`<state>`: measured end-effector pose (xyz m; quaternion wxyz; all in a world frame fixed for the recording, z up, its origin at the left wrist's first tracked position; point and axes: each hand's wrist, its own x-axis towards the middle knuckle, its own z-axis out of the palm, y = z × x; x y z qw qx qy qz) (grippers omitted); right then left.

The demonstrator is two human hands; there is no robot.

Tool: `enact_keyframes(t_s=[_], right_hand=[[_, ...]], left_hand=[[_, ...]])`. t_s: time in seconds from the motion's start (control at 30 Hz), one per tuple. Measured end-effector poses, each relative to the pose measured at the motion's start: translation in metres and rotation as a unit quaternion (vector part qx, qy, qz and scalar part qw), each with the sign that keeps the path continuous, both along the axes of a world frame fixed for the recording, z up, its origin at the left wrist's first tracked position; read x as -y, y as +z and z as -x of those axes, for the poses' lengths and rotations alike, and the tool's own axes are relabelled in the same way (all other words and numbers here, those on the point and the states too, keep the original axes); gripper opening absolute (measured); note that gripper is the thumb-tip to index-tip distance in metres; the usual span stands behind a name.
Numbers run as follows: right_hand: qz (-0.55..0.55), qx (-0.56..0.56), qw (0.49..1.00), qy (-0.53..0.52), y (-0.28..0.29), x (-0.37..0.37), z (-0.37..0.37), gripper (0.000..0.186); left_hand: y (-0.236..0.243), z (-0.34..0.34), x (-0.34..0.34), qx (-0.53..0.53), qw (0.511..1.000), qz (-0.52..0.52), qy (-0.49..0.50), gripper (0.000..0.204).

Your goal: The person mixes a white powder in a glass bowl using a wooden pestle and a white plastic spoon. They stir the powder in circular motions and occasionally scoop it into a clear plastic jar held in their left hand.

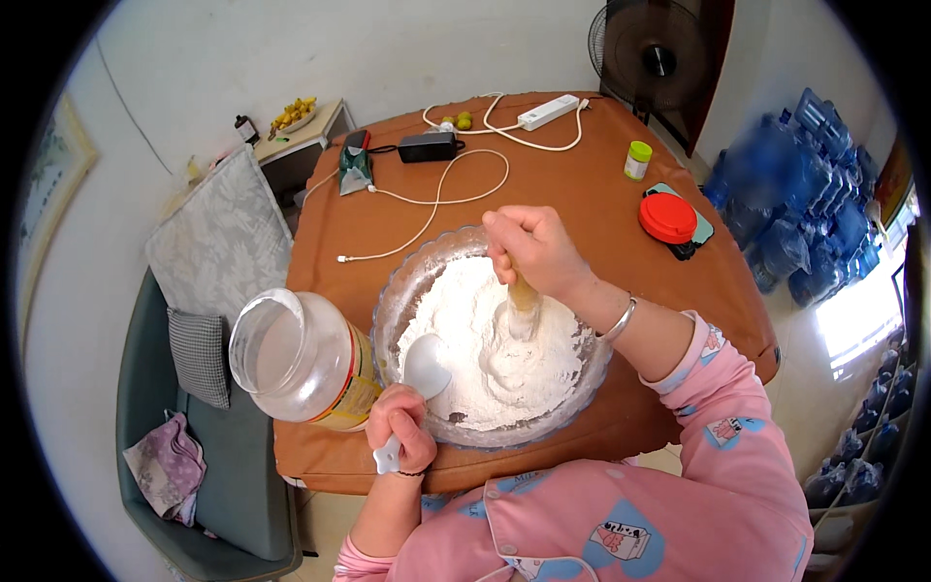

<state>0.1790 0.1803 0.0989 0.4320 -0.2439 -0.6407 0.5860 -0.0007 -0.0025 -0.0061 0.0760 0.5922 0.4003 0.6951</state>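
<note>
Flour (465, 330) clumps: keep your right hand (533, 247) fisted on the stirring stick (524, 301), left hand (402, 436) gripping the white ladle (422, 373) at seven o'clock.

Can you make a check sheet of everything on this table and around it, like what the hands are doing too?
Surface: table with an orange-brown cover.
Job's things: glass bowl of flour; big clear jar, open, beside the bowl.
Clutter: red lid, small green-capped bottle, green packet.
Hands: left hand holds a white spoon over the bowl; right hand grips a wooden stick standing in the flour.
Cables: white cord, power strip, black adapter.
Surroundings: fan, blue water bottles, sofa with cushions.
</note>
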Motion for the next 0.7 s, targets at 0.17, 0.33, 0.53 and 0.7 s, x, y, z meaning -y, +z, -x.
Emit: enact_keyframes(t_s=[0.17,0.33,0.53,0.7], right_hand=[[0.019,-0.017,0.990,0.137,-0.015,-0.001,0.006,0.036],[0.012,0.042,0.971,0.235,-0.010,-0.002,0.018,0.034],[-0.283,0.104,0.895,0.330,-0.022,0.036,0.032,0.032],[-0.318,0.074,0.913,0.246,-0.020,0.048,0.006,0.028]], left_hand=[[0.000,-0.001,0.002,-0.016,1.000,-0.002,0.011,0.030],[0.007,-0.004,-0.001,-0.033,0.999,0.002,0.023,0.033],[0.003,0.000,0.001,-0.007,1.000,-0.013,0.009,0.028],[0.001,0.001,-0.001,-0.013,1.000,-0.006,0.011,0.028]])
